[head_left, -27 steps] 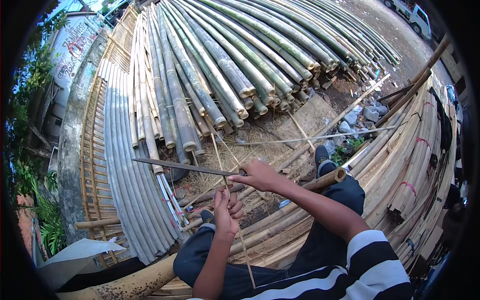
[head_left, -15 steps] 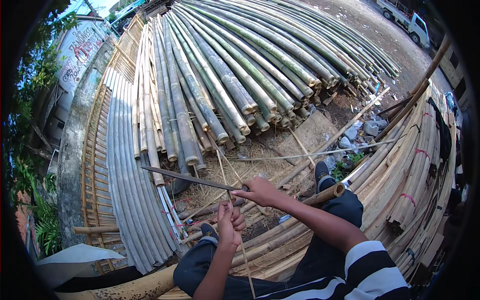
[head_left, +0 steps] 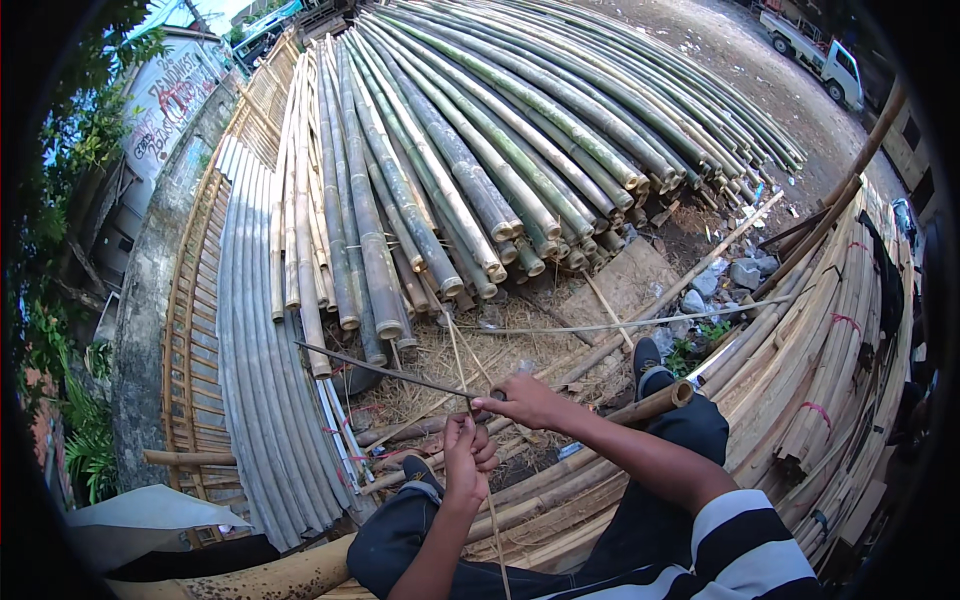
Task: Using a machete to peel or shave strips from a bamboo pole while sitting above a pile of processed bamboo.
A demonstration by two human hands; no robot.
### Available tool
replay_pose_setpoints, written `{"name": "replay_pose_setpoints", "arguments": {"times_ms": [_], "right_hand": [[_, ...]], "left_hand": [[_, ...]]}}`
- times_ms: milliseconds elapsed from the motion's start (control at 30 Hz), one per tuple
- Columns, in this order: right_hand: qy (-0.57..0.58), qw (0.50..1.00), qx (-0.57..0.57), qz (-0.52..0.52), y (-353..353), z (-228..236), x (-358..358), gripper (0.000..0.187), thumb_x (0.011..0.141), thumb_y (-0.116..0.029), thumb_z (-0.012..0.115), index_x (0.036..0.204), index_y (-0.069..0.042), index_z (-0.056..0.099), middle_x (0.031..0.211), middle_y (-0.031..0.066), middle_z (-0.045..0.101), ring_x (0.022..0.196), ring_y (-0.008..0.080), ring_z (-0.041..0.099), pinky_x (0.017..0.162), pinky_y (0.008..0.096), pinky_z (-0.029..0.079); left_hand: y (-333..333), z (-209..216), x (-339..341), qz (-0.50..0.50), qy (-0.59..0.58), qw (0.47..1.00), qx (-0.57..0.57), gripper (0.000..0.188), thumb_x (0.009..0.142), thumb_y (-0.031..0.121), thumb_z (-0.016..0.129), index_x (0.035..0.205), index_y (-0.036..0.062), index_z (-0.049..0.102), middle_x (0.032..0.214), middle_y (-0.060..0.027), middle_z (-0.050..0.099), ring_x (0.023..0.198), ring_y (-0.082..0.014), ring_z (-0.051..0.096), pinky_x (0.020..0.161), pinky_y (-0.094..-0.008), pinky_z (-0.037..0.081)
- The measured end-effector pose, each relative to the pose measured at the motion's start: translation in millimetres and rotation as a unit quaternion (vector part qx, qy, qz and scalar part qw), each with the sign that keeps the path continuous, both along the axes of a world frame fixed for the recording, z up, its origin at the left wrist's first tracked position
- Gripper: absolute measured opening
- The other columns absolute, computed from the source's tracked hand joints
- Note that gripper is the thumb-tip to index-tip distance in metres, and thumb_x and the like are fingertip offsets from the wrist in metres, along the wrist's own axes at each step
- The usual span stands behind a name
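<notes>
My right hand (head_left: 524, 402) grips a long machete (head_left: 380, 370) by its handle, and the dark blade points out to the left. Below it, my left hand (head_left: 467, 465) is closed on a thin bamboo strip (head_left: 495, 525). The strip runs from beyond the blade down through the fingers towards my lap. The blade crosses the strip just above the left fingertips and seems to touch it there. Both hands are between my knees, over ground littered with straw and shavings.
A large stack of bamboo poles (head_left: 455, 170) spreads ahead. Corrugated sheeting (head_left: 245, 350) and a bamboo ladder (head_left: 185, 330) lie left. Bundled bamboo slats (head_left: 800, 370) fill the right. A cut pole (head_left: 655, 402) juts beside my right knee. A white truck (head_left: 835, 70) stands far right.
The machete has tilted, its tip now slightly lower and its blade looking narrower. My right hand has shifted a little down and right; the left still holds the bamboo strip.
</notes>
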State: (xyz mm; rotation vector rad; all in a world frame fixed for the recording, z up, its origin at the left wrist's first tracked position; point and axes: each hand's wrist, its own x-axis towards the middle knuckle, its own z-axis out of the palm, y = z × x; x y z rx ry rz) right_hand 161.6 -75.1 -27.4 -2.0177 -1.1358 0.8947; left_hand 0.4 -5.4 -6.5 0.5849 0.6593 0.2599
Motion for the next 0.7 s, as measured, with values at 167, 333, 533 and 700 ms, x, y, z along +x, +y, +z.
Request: {"name": "replay_pose_setpoints", "arguments": {"times_ms": [167, 333, 533, 700], "right_hand": [[-0.063, 0.993, 0.083, 0.050, 1, -4, -10, 0.069, 0.084, -0.065, 0.046, 0.076, 0.001, 0.066, 0.052, 0.0187, 0.052, 0.056, 0.0353, 0.055, 0.058, 0.0437, 0.045], [0.029, 0.975, -0.007, -0.221, -6, -41, 39, 0.074, 0.082, -0.069, 0.045, 0.063, 0.001, 0.058, 0.049, 0.0154, 0.050, 0.047, 0.0288, 0.054, 0.050, 0.0418, 0.042], [0.335, 0.827, 0.051, -0.448, -6, -27, 44, 0.066, 0.086, -0.064, 0.046, 0.055, -0.006, 0.046, 0.047, 0.0031, 0.046, 0.037, 0.0139, 0.046, 0.036, 0.0302, 0.034], [0.215, 0.939, 0.036, -0.268, -1, -25, 22, 0.070, 0.086, -0.065, 0.046, 0.057, -0.001, 0.050, 0.048, 0.0068, 0.047, 0.040, 0.0164, 0.048, 0.040, 0.0342, 0.037]], "left_hand": [[-5, 0, 1, 0.034, 0.060, 0.996, 0.065, 0.002, 0.099, 0.018, 0.041, 0.099, 0.0160, 0.041, 0.058, 0.0058, 0.028, 0.042, -0.0025, 0.022, 0.037, -0.0193, 0.015], [-17, 0, 3, -0.007, 0.079, 0.993, 0.088, 0.011, 0.099, 0.021, 0.041, 0.104, 0.0110, 0.040, 0.059, 0.0046, 0.028, 0.043, -0.0032, 0.022, 0.037, -0.0191, 0.015], [19, -15, 5, -0.020, 0.015, 0.998, 0.049, 0.016, 0.099, 0.025, 0.043, 0.105, 0.0099, 0.041, 0.061, 0.0034, 0.029, 0.044, -0.0045, 0.023, 0.038, -0.0199, 0.017], [17, -13, 4, -0.034, -0.011, 0.999, -0.033, 0.014, 0.099, 0.025, 0.042, 0.105, 0.0125, 0.043, 0.060, 0.0039, 0.027, 0.044, -0.0045, 0.019, 0.038, -0.0192, 0.016]]}}
